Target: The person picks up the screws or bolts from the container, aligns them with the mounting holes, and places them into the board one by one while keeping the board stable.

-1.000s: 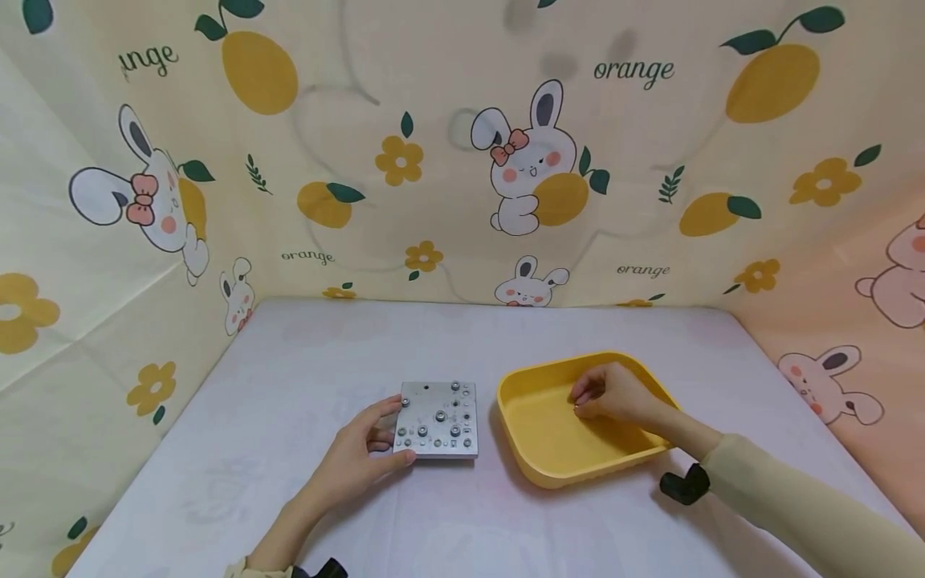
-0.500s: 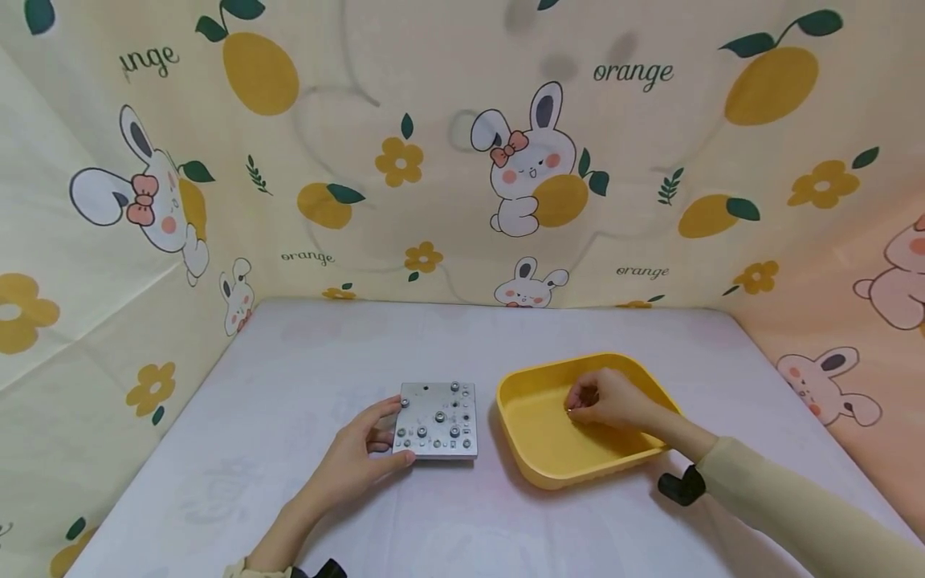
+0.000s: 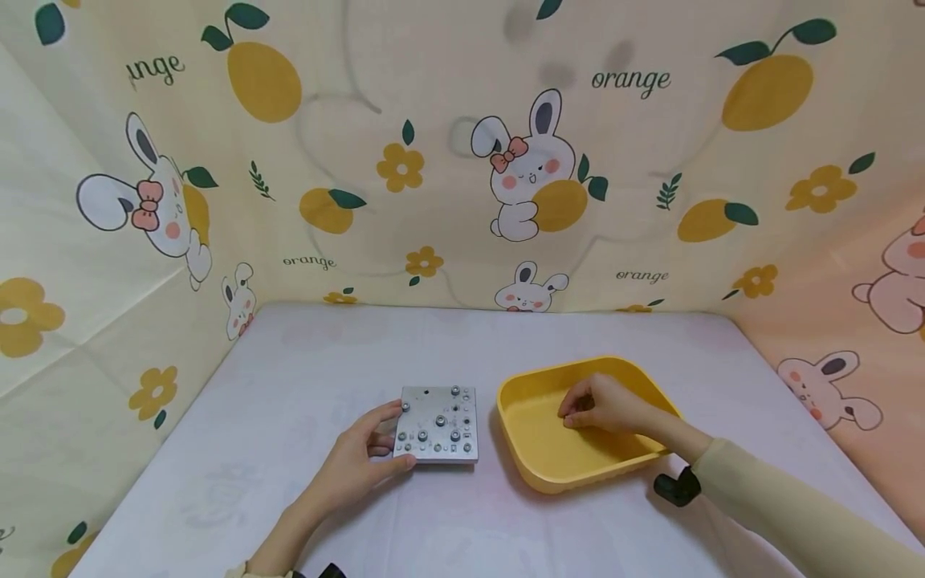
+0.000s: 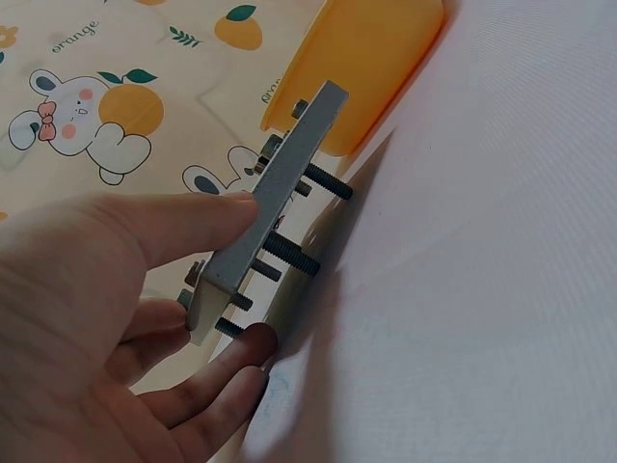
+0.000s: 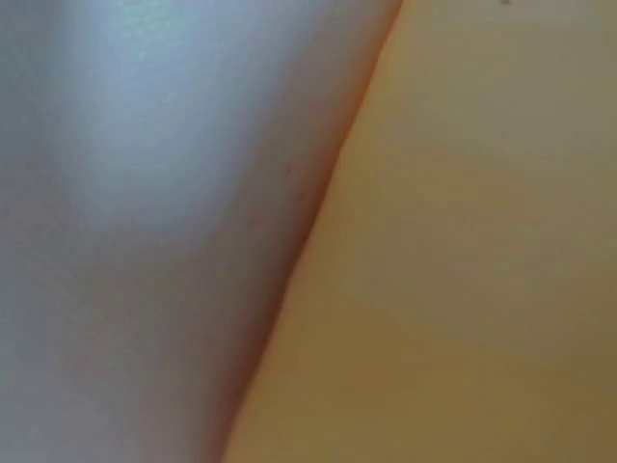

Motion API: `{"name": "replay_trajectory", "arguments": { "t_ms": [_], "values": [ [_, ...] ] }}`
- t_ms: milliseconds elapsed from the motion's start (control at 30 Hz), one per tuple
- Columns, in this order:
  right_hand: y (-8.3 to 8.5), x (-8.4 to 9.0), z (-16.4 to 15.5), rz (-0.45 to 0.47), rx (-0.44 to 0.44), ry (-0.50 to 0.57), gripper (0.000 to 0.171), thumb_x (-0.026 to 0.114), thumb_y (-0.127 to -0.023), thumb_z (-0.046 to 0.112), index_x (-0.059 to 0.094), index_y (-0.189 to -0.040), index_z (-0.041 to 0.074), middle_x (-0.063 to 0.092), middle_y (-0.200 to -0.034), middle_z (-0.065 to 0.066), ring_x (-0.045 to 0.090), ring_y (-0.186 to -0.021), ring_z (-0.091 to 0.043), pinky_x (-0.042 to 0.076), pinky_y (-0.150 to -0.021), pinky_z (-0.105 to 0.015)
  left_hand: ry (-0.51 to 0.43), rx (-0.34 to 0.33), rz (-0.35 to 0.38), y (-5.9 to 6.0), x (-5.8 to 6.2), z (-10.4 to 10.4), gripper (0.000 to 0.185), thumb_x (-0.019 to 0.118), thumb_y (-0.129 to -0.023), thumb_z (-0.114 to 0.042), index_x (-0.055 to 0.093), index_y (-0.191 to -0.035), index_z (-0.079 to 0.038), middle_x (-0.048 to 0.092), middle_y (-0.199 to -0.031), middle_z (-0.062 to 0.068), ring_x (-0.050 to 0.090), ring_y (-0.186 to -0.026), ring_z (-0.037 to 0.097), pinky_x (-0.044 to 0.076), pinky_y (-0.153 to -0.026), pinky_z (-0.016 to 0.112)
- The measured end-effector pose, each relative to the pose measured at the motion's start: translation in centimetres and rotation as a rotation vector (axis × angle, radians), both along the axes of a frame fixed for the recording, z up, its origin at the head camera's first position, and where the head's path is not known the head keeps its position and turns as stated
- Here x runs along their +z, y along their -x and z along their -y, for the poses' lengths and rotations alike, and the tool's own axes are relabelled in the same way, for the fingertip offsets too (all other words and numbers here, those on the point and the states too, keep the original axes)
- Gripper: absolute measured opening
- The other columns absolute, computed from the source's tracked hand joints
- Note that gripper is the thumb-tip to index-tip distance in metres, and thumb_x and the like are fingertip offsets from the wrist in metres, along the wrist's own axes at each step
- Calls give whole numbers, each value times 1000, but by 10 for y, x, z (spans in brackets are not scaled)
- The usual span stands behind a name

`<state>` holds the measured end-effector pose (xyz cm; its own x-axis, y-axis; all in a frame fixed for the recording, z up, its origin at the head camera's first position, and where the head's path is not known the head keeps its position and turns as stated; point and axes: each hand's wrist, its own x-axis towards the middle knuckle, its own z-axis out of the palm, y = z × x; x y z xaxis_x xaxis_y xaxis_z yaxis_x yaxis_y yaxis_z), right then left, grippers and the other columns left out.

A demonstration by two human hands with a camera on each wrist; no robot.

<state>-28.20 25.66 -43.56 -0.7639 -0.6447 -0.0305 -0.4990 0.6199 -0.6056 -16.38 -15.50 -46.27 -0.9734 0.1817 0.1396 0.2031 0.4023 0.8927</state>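
— Hands first: what is each one doing?

— The left hand (image 3: 359,466) is gripping the near left edge of a grey metal plate (image 3: 438,423), thumb curled onto its top face and fingers (image 4: 224,384) tucking under it. The wrist view shows the plate (image 4: 275,198) sitting tilted, raised off the white table (image 3: 311,377) on dark screws (image 4: 289,253) that are sticking out beneath it.

— And the plate's top?

— Small round screw heads (image 3: 439,417) are showing across it, several along the near edge.

— Where is the right hand?

— The right hand (image 3: 600,405) is reaching into the yellow tray (image 3: 549,474), which is lying just beside the plate on its right. Its fingers are bunching together, tips down near the tray floor. Whether they are pinching anything, I cannot tell; anything there is too small to see, and the right wrist view is giving only blurred yellow and grey.

— Anything else?

— A cream sleeve (image 3: 780,514) is covering the right forearm, and a black wrist mount (image 3: 675,486) is sitting below the tray's near right corner.
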Motion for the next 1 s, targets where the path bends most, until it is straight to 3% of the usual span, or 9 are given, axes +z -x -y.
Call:
{"name": "replay_trajectory", "arguments": {
  "t_ms": [433, 767, 867, 1000],
  "values": [
    [0, 4, -2, 46, 37, 16, 13, 83, -80, 9, 71, -85, 11, 65, -79, 6, 59, -74, -13, 56, -69, -26, 2, 6, 5, 0, 0, -1, 83, 88, -75, -21, 46, -145, -12, 48, -145, 7, 65, -94, 17, 55, -86, 31],
    [-5, 6, -1, 62, 43, 70, 10, 79, -83, 6, 71, -87, 10, 66, -82, 4, 61, -75, -14, 56, -70, -27, 9, 6, 16, -1, -3, -1, 83, 88, -75, -22, 46, -146, -13, 48, -144, 8, 65, -93, 17, 55, -86, 32],
    [-9, 16, 2, 39, 15, 114, 10, 79, -83, 5, 71, -87, 11, 67, -81, 5, 62, -74, -14, 56, -68, -26, 6, 2, 13, -1, -2, -1, 83, 88, -75, -22, 46, -146, -12, 48, -144, 8, 65, -94, 17, 55, -86, 32],
    [-21, 41, 19, 19, -44, 262, 11, 81, -82, 8, 72, -88, 12, 69, -83, 1, 65, -75, -19, 58, -68, -29, 8, 3, 4, 0, -2, 0, 83, 87, -75, -21, 45, -146, -12, 48, -144, 7, 65, -94, 17, 55, -86, 31]
  ]
}}
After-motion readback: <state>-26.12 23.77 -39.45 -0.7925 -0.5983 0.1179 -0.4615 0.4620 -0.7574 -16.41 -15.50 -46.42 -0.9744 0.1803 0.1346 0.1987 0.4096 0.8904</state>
